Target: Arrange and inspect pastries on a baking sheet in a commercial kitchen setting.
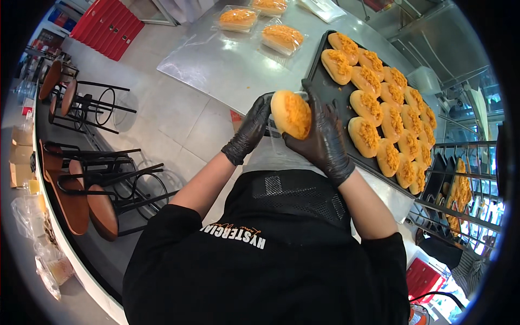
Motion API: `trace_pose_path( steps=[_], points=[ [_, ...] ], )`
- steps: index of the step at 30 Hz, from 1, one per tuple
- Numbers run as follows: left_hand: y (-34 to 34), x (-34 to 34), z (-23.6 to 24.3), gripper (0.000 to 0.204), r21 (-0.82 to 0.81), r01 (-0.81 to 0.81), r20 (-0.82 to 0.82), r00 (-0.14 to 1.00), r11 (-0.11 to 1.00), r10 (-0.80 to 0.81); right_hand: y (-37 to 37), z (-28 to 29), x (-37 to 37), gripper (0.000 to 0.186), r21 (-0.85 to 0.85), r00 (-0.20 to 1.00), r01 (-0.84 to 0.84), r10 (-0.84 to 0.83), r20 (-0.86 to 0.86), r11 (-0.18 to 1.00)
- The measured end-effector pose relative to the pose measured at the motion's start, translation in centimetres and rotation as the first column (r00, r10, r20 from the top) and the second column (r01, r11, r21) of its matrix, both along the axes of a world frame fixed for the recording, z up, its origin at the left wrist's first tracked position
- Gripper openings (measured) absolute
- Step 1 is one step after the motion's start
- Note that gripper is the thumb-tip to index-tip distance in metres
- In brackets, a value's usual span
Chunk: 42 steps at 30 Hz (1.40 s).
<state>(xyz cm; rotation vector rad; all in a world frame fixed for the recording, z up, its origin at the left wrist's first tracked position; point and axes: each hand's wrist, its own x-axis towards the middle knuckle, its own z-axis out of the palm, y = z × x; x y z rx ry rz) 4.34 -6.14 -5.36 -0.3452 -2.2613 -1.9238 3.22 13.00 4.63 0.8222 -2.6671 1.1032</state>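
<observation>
In front of my waist I hold an oval bun (291, 115) topped with orange-yellow shreds. My right hand (323, 135), in a black glove, grips its right side, the thumb below and fingers along the top. My left hand (252, 127), also black-gloved, is closed at the bun's left, around what looks like a clear plastic package (272, 125) with a striped label. The bun hides most of that package, so I cannot tell how far inside it the bun sits. To the right, a dark baking tray (340, 100) carries several rows of similar buns (391, 122).
Several wrapped buns (282, 37) stand on the steel table (216, 65) at the back, near a stack of clear bags (320, 8). Upturned stools (103, 208) lie along the left counter. Red crates (107, 28) stand far left; a tray rack (457, 179) is at right.
</observation>
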Motion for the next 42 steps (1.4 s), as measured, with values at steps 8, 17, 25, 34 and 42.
trace_pose_path(
  steps=[8,17,25,34,42],
  points=[
    [1.3,0.4,-0.2,0.036,-0.019,0.017,0.091,0.996,1.0,-0.015,0.1,-2.0,1.5,0.112,0.382,0.993,0.113,-0.095,-0.068,0.917],
    [1.4,0.5,1.4,0.035,0.236,-0.035,0.372,0.927,0.971,-0.056,0.1,-1.3,1.6,0.115,0.479,0.996,0.09,-0.067,-0.064,0.873],
    [0.0,1.0,0.3,0.039,0.124,-0.011,0.51,0.859,0.992,-0.054,6.1,-2.0,0.4,0.074,0.09,0.996,0.0,-0.008,0.087,0.996],
    [-0.2,2.3,0.1,0.049,0.337,0.166,0.508,0.797,0.927,-0.328,7.2,-2.8,1.2,0.034,0.05,0.841,-0.005,-0.023,0.541,0.999],
    [-0.9,1.6,-0.3,0.058,0.371,0.151,0.485,0.81,0.916,-0.329,6.7,-3.1,1.1,0.034,0.033,0.805,-0.007,-0.014,0.593,0.999]
  ],
)
